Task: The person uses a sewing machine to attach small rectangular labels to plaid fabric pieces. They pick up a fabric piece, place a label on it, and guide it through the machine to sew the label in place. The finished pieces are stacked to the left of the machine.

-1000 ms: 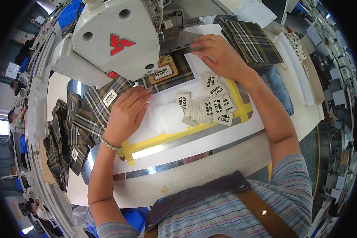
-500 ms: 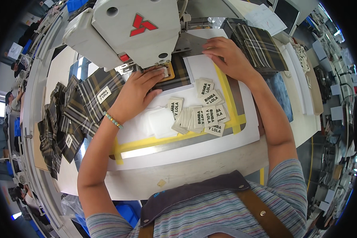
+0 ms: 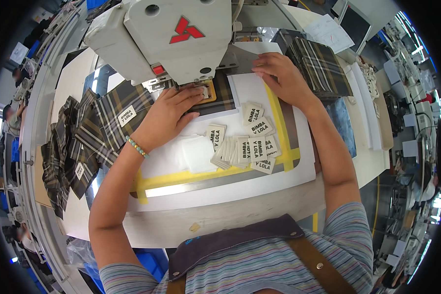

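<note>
Under the head of a grey-white sewing machine (image 3: 181, 36), my left hand (image 3: 166, 112) lies with its fingers stretched toward a small yellow clamp frame (image 3: 209, 93). Its fingertips rest at a pale label in that frame, and they partly cover it. Beneath the frame lies a dark plaid fabric piece (image 3: 224, 98). My right hand (image 3: 284, 81) rests at the right of the machine bed, fingers loosely extended and holding nothing visible. Between my forearms lie several cream fabric labels (image 3: 242, 149), overlapping in a loose pile, beside a stack of thin white squares (image 3: 196, 153).
Plaid pieces (image 3: 105, 115), some with labels on them, lie crumpled at the left. A stack of plaid panels (image 3: 321, 66) stands at the far right, near a paper sheet (image 3: 328, 33). Yellow tape (image 3: 291, 157) edges the white work surface. The machine head overhangs my left hand.
The view has shifted slightly, so the machine appears farther right. Both hands keep nearly the same places and poses; the labels and fabric look unmoved.
</note>
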Tool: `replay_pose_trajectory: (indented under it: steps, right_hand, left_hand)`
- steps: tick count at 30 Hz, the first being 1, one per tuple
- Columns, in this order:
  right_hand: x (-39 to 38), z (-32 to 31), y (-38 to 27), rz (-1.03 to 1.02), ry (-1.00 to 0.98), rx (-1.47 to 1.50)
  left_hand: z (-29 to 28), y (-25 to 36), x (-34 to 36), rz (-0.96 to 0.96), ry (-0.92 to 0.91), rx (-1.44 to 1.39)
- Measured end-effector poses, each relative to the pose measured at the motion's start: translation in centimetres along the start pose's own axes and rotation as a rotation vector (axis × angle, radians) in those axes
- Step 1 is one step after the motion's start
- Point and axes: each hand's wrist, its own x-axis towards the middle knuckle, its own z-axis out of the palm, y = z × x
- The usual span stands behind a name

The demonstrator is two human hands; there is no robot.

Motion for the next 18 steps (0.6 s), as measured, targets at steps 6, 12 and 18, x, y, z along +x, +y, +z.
replay_pose_trajectory:
  steps: [6, 12, 18]
  right_hand:
    - [-0.1, 0.3, 0.2, 0.001, 0.001, -0.005]
    - [-0.4, 0.3, -0.2, 0.034, -0.037, 0.002]
    - [-1.1, 0.3, -0.5, 0.063, -0.051, 0.011]
  left_hand:
    - [0.0, 0.0, -0.1, 0.013, 0.026, 0.004]
    - [-0.3, 0.0, 0.1, -0.031, 0.006, -0.011]
    - [0.5, -1.0, 0.4, -0.025, 0.101, 0.027]
